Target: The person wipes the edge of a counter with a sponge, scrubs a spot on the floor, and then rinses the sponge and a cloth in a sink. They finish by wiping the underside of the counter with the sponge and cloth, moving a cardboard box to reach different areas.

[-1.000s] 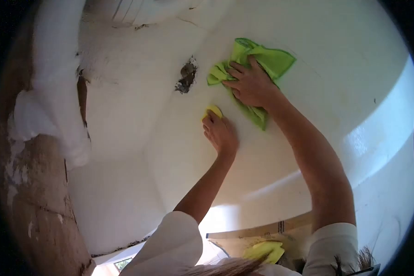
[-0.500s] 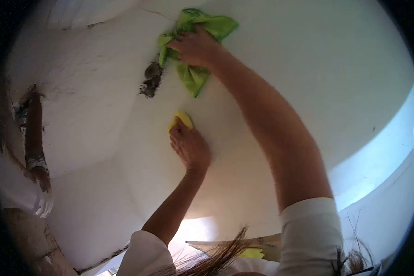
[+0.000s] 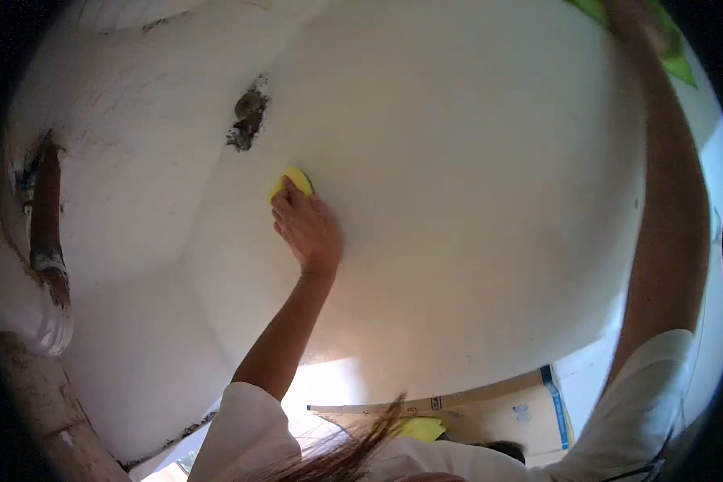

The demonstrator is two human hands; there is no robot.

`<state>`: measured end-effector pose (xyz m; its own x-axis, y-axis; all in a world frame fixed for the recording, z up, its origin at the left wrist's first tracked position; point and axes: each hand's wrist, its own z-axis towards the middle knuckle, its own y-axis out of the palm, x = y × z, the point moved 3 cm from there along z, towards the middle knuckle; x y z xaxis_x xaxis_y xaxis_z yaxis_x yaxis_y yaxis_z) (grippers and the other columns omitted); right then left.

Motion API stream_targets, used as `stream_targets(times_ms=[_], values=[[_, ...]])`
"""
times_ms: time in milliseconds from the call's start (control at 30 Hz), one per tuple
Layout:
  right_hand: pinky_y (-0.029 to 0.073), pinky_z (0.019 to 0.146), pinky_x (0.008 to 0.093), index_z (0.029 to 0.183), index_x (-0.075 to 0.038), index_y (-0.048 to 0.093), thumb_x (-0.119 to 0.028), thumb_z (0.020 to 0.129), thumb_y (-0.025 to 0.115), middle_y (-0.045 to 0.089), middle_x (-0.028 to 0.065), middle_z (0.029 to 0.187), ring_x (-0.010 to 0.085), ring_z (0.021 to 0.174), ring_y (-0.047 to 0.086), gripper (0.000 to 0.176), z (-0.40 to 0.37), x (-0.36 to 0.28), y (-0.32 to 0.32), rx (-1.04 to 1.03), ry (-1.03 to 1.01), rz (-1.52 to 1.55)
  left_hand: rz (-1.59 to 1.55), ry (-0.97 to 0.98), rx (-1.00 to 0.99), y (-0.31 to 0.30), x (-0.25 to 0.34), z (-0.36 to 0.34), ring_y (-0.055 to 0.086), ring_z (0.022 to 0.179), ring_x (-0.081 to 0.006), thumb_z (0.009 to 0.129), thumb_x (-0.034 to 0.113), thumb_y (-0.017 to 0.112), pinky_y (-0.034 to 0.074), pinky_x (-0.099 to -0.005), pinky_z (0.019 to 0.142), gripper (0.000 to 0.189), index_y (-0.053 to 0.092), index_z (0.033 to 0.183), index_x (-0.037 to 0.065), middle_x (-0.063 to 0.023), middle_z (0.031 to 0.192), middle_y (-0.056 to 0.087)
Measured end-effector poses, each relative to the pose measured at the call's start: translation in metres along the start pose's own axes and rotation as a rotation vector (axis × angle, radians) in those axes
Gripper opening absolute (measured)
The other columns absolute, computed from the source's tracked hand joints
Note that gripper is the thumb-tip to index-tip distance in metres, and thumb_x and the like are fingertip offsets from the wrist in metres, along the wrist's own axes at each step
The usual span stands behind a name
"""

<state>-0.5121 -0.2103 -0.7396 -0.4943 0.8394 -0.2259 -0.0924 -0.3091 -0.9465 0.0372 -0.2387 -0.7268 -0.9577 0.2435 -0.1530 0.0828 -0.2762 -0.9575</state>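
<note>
My left hand (image 3: 305, 229) presses a yellow sponge (image 3: 296, 183) against a smooth white surface (image 3: 458, 201), its fingers closed over the sponge. Far off at the upper right edge, my right hand (image 3: 644, 26) is on a green cloth (image 3: 680, 64). That hand is blurred and partly cut off by the frame, and the cloth shows on both sides of it. Above and left of the sponge, a dark, rough-edged hole (image 3: 249, 112) breaks the white surface.
On the left, a brown pipe (image 3: 46, 205) meets a white pipe fitting (image 3: 40, 313). Cardboard (image 3: 494, 410) edged with blue tape lies at the bottom, near a bright yellow item (image 3: 422, 430). Strands of hair hang across the lower view.
My right hand has swept the green cloth from the upper middle to the far upper right. The left hand still holds the sponge, and the whole view has shifted slightly.
</note>
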Motion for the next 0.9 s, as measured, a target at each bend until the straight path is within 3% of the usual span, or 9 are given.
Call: stream_targets(times_ms=[100,200,367,500,567,667,767,800,900], values=[[0.026,0.091,0.0618,0.120,-0.005,0.048,-0.035,0.085,0.049,0.049,0.0148,0.123,0.0351,0.111,0.044,0.047,-0.082,-0.094,0.008,-0.135,-0.589,-0.542,0.107,-0.010,-0.030,0.004,-0.003,0.000,0.046,0.099,-0.0314,0.085,0.015,0.045,0.039,-0.0416,0.083,0.046,0.038,0.125,-0.005,-0.0170,0.112,0.041],[0.039,0.082,0.0489,0.084,-0.010,0.065,-0.027,0.073,0.054,0.062,0.0123,0.086,0.0277,0.076,0.059,0.023,-0.217,-0.164,-0.014,-0.083,-0.928,0.166,0.117,0.101,0.151,0.024,-0.021,-0.001,0.048,0.099,-0.0320,0.085,0.015,0.046,0.043,-0.0421,0.079,0.041,0.042,0.122,-0.004,-0.0172,0.111,0.044],[0.033,0.096,0.0480,0.091,-0.015,0.064,-0.032,0.072,0.055,0.058,0.0016,0.110,0.0218,0.115,0.045,0.027,-0.313,-0.089,-0.066,-0.188,-1.231,0.412,-0.064,0.168,0.167,0.008,-0.012,-0.004,0.049,0.091,-0.0349,0.087,0.020,0.040,0.042,-0.0437,0.079,0.039,0.044,0.119,-0.003,-0.0199,0.108,0.043],[0.040,0.087,0.0457,0.105,-0.006,0.057,-0.034,0.086,0.048,0.058,0.0126,0.106,0.0246,0.103,0.051,0.036,-0.158,0.042,-0.005,0.026,-0.969,0.574,-0.014,0.078,0.082,0.007,-0.008,-0.001,0.049,0.092,-0.0350,0.086,0.021,0.040,0.041,-0.0432,0.079,0.041,0.044,0.119,-0.004,-0.0195,0.109,0.043],[0.039,0.089,0.0404,0.101,-0.006,0.057,-0.032,0.087,0.048,0.056,0.0113,0.109,0.0222,0.105,0.050,0.031,-0.074,0.127,-0.018,-0.495,-0.273,1.310,0.031,0.048,0.055,0.008,-0.008,0.000,0.049,0.092,-0.0349,0.086,0.021,0.040,0.042,-0.0431,0.079,0.042,0.044,0.119,-0.004,-0.0192,0.109,0.043],[0.038,0.092,0.0389,0.112,-0.015,0.055,-0.029,0.087,0.048,0.047,0.0049,0.118,0.0185,0.103,0.049,0.030,0.026,0.257,0.028,-0.002,-0.602,0.091,-0.057,0.086,0.111,0.009,-0.011,0.000,0.049,0.092,-0.0346,0.086,0.022,0.039,0.042,-0.0436,0.080,0.041,0.044,0.118,-0.003,-0.0184,0.109,0.043],[0.038,0.091,0.0390,0.112,-0.011,0.055,-0.026,0.086,0.049,0.051,0.0074,0.113,0.0200,0.101,0.049,0.031,-0.103,0.146,-0.091,-0.262,-0.048,0.027,-0.037,0.058,0.111,0.003,-0.005,0.000,0.049,0.092,-0.0337,0.086,0.022,0.040,0.043,-0.0433,0.079,0.038,0.046,0.115,-0.002,-0.0177,0.108,0.044],[0.040,0.089,0.0383,0.111,-0.005,0.054,-0.023,0.085,0.050,0.053,0.0119,0.104,0.0194,0.096,0.050,0.032,-0.134,0.147,-0.086,-0.314,0.218,0.932,-0.035,0.072,0.111,0.003,-0.003,-0.002,0.049,0.092,-0.0337,0.086,0.022,0.040,0.043,-0.0433,0.079,0.038,0.046,0.115,-0.002,-0.0177,0.108,0.044],[0.041,0.084,0.0462,0.093,-0.009,0.062,-0.028,0.073,0.054,0.058,0.0101,0.100,0.0255,0.109,0.049,0.029,-0.259,0.098,-0.088,-0.462,-0.315,0.102,0.013,0.073,0.128,0.008,-0.007,0.000,0.049,0.093,-0.0330,0.086,0.022,0.041,0.043,-0.0427,0.078,0.035,0.048,0.112,-0.001,-0.0170,0.108,0.045]])
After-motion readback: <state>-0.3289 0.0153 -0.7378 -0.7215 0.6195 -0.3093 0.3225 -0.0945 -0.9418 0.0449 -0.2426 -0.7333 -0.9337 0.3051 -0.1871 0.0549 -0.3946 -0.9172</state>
